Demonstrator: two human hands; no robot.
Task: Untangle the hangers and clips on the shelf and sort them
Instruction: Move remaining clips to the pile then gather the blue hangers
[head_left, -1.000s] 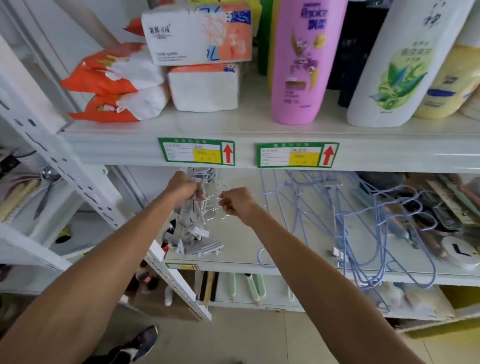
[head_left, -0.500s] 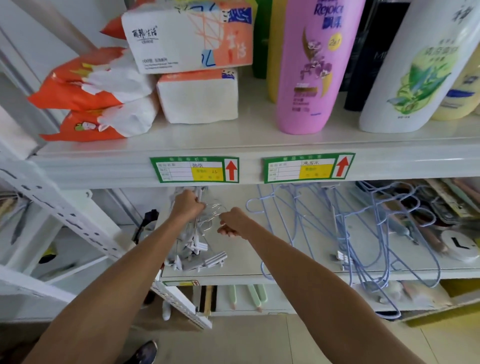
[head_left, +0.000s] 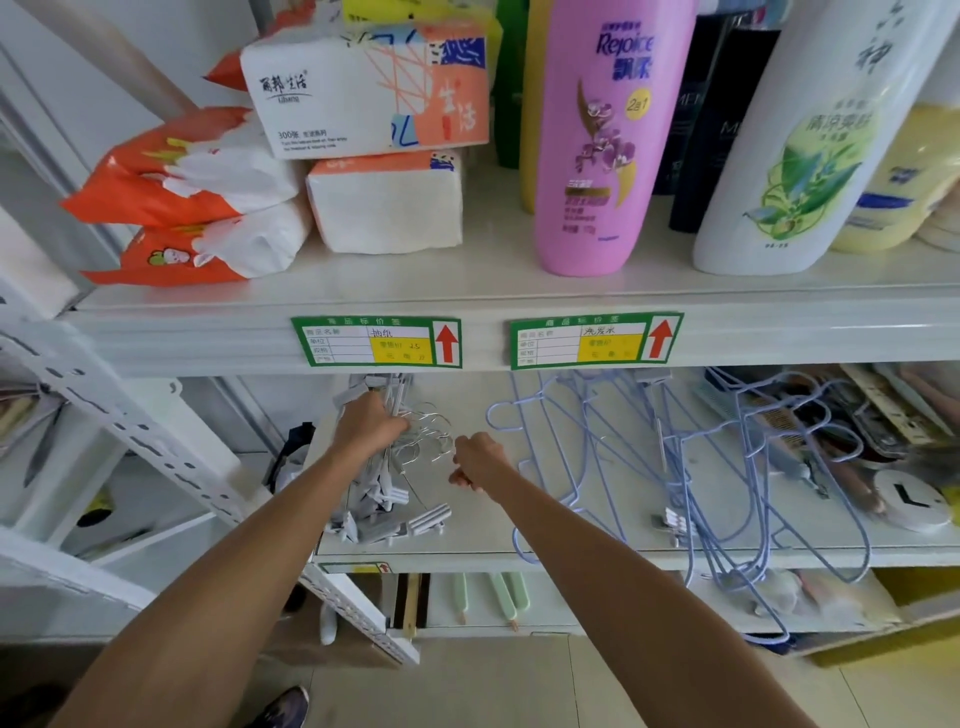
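On the middle shelf (head_left: 519, 553), under the green price labels (head_left: 376, 343), the sorting seems to be only at its beginning. The left hand (head_left: 371, 426) grips the upper part of a bundle of grey clip hangers (head_left: 384, 501). Their clips lie spread on the shelf near its front edge, and their metal hooks (head_left: 431, 431) stick out toward the right hand (head_left: 480, 462). That hand is just beside the hooks with its fingers (head_left: 460, 478) curled in. I cannot tell if they pinch a thin wire or hold nothing.

To the right, the blue wire hangers (head_left: 696, 467) are still one tangle. Several of them hang over the shelf edge, and a small grey clip (head_left: 672, 519) lies among them. No separate, ordered piles are visible, so I judge that almost all the untangling and sorting is left.

Compared with half a second ago, both hands stay at the same bundle. The right hand has moved a little down and away from the hooks, and the blue hangers have not moved.
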